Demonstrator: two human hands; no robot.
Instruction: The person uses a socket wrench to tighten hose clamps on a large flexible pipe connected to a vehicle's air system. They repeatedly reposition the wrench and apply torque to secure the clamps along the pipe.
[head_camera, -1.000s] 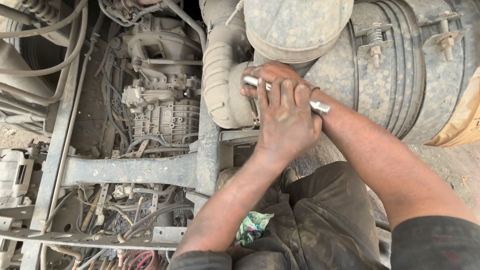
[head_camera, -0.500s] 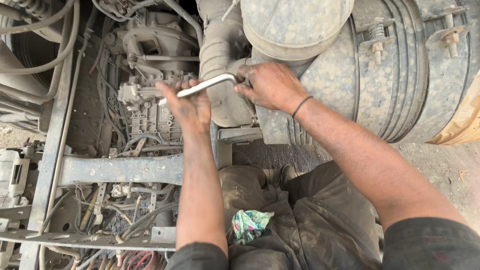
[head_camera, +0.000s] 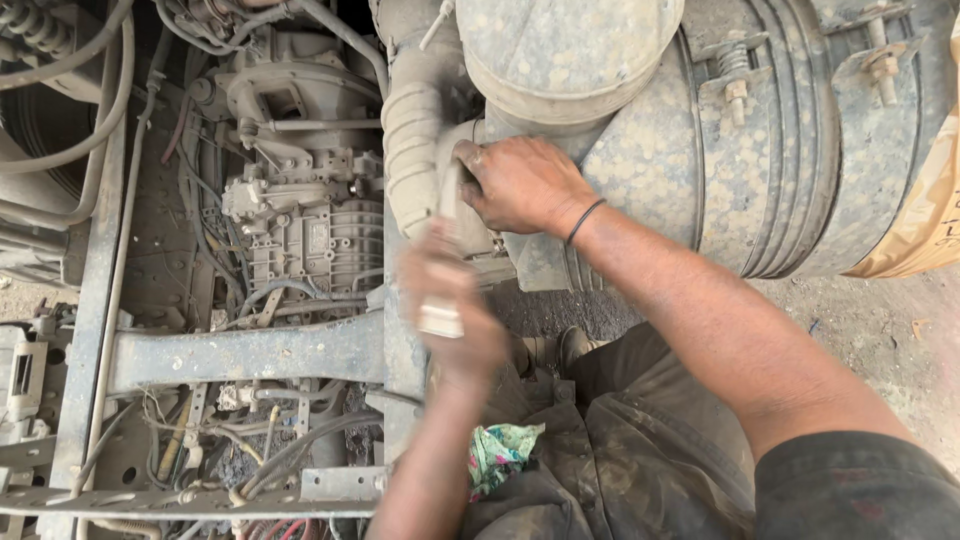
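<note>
Two hands work a metal wrench (head_camera: 443, 255) beside the ribbed air hose (head_camera: 412, 150): left hand (head_camera: 452, 305) blurred, fingers wrapped around its lower end, right hand (head_camera: 522, 185) clamped at its top

The scene is being lit by flat, bright daylight from above, and no harsh glare is being thrown off the dusty grey drum (head_camera: 700, 150) or the dirt ground (head_camera: 880, 330). Deep shadow is being cast into the engine bay (head_camera: 200, 60) at the upper left, where detail is being lost in darkness. The left hand (head_camera: 450, 310) and the pale tool (head_camera: 442, 260) it grips are being smeared by motion blur, while the right hand (head_camera: 520, 185) is being rendered sharply.
</note>
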